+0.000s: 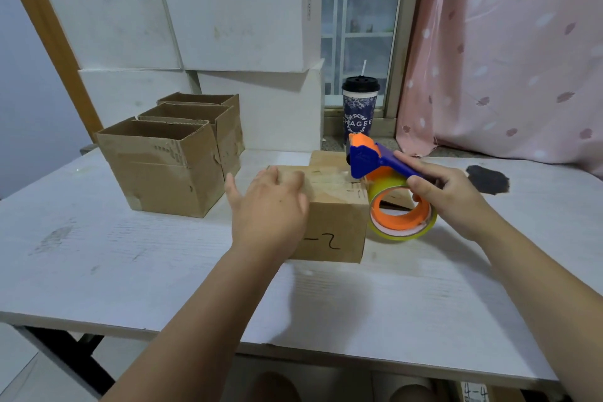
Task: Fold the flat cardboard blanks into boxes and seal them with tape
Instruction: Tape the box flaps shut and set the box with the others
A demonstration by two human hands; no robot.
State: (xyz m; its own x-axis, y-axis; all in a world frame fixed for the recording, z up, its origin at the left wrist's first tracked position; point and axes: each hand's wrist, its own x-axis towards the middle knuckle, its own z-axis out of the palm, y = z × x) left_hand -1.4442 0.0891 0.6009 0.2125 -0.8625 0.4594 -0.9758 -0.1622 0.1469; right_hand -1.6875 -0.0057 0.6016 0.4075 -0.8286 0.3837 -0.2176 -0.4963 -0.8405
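Right grip (447,192) holds dispenser (368,160) — at box (336,225) top.

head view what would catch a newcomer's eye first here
The bright blue-and-orange tape dispenser stands out at centre, gripped by the right hand over a closed cardboard box that the left hand presses down. Left of it, three open boxes stand in a row on the white table.
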